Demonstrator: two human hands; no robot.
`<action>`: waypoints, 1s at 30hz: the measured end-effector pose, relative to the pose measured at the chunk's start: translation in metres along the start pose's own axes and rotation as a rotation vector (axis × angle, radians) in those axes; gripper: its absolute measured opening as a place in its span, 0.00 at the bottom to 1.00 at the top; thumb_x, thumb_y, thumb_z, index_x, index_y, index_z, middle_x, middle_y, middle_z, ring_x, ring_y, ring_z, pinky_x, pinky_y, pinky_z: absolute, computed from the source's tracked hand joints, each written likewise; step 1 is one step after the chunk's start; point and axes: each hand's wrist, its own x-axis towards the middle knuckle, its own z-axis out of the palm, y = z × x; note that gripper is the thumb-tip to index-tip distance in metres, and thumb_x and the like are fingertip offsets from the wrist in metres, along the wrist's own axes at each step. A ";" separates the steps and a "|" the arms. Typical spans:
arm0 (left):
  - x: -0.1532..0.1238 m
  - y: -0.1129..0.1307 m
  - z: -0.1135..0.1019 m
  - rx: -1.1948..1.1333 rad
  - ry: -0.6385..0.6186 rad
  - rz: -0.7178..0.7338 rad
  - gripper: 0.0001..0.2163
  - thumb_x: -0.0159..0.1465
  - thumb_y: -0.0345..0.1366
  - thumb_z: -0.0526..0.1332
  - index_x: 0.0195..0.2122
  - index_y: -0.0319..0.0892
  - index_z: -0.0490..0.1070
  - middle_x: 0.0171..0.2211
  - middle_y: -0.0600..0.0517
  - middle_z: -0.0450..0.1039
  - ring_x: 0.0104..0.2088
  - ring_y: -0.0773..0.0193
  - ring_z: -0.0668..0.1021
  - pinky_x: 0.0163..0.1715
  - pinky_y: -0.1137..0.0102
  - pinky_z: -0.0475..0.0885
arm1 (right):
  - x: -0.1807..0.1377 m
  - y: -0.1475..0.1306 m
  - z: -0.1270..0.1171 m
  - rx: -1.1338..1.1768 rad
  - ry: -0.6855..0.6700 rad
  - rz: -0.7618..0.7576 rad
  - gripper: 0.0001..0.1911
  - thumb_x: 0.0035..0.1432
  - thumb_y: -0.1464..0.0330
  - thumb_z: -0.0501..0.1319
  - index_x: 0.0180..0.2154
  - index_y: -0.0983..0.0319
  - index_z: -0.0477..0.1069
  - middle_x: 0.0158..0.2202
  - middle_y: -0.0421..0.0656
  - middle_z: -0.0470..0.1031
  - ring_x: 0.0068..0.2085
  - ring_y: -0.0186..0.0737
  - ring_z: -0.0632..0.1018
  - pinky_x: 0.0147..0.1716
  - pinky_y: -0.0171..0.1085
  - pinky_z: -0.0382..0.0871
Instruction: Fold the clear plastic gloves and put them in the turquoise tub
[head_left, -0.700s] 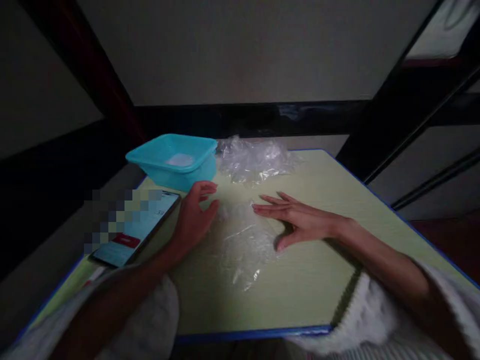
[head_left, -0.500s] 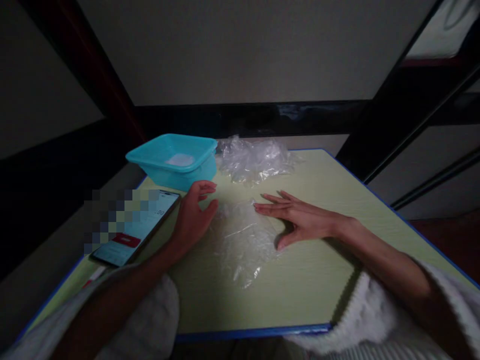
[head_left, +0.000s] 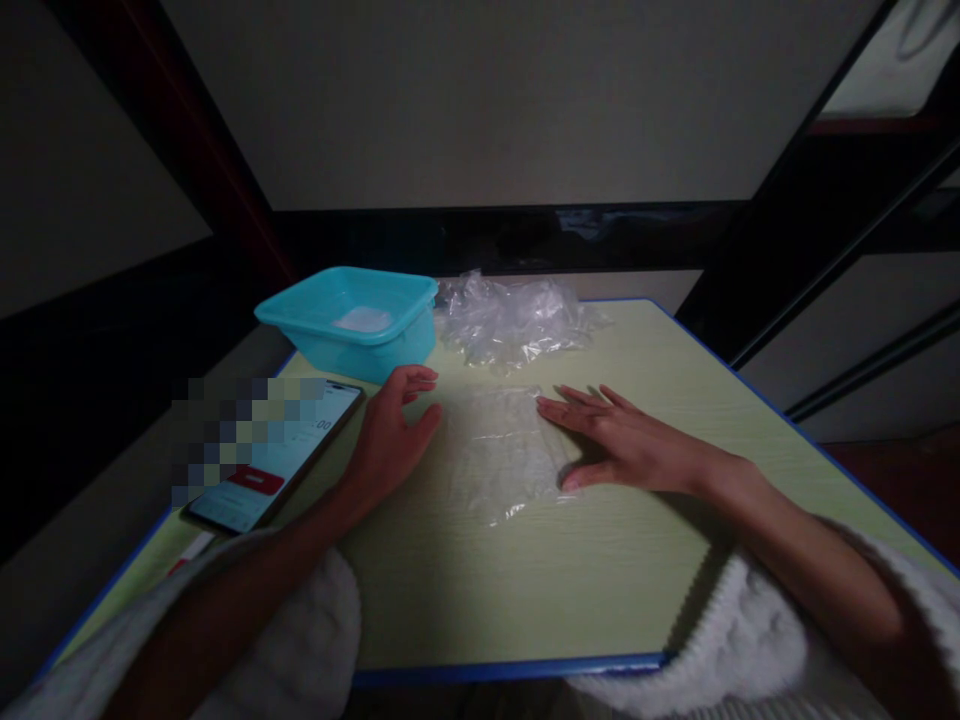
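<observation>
A clear plastic bag [head_left: 506,455] lies spread on the table between my hands. My right hand [head_left: 615,440] has its fingers stretched apart, with the fingertips and thumb at the bag's right edge. Just left of the bag is my left hand [head_left: 397,425], its fingers curved and the thumb apart from them. I see nothing in it, and it looks clear of the bag by a small gap.
Behind the bag, a heap of crumpled clear plastic bags [head_left: 517,320] rests near the table's far edge. A turquoise plastic basket [head_left: 352,345] with something white inside stands at the back left. A phone [head_left: 300,450] lies left of my left hand. The table [head_left: 510,610] has a blue edge.
The plastic bag lies flatter and has shifted slightly right and away from me. My right hand has moved a little to the right along its edge. The left hand has barely moved.
</observation>
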 end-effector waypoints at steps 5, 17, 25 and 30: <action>-0.003 0.002 0.001 0.017 -0.078 -0.014 0.11 0.52 0.33 0.56 0.37 0.41 0.64 0.39 0.47 0.73 0.42 0.59 0.75 0.45 0.61 0.68 | -0.004 -0.003 0.004 -0.014 0.036 0.054 0.46 0.51 0.44 0.54 0.62 0.66 0.50 0.63 0.55 0.52 0.64 0.58 0.50 0.57 0.64 0.45; -0.014 0.009 0.000 0.210 -0.245 0.085 0.08 0.58 0.31 0.52 0.36 0.42 0.68 0.38 0.49 0.77 0.39 0.60 0.78 0.41 0.65 0.71 | -0.006 -0.006 0.009 -0.119 0.055 0.063 0.47 0.53 0.43 0.49 0.62 0.71 0.49 0.63 0.54 0.50 0.64 0.53 0.51 0.60 0.56 0.47; -0.018 0.006 0.003 0.335 -0.260 0.213 0.09 0.57 0.29 0.53 0.36 0.42 0.70 0.36 0.49 0.78 0.38 0.60 0.78 0.43 0.64 0.71 | -0.007 -0.004 0.012 -0.108 0.094 0.038 0.46 0.53 0.43 0.49 0.61 0.70 0.51 0.63 0.55 0.52 0.63 0.54 0.53 0.59 0.57 0.50; -0.018 0.004 0.003 0.303 -0.237 0.228 0.09 0.57 0.29 0.54 0.36 0.42 0.71 0.36 0.49 0.78 0.38 0.58 0.78 0.42 0.63 0.72 | -0.008 -0.005 0.012 -0.150 0.179 -0.019 0.43 0.53 0.45 0.51 0.61 0.68 0.54 0.62 0.56 0.55 0.62 0.55 0.56 0.56 0.58 0.54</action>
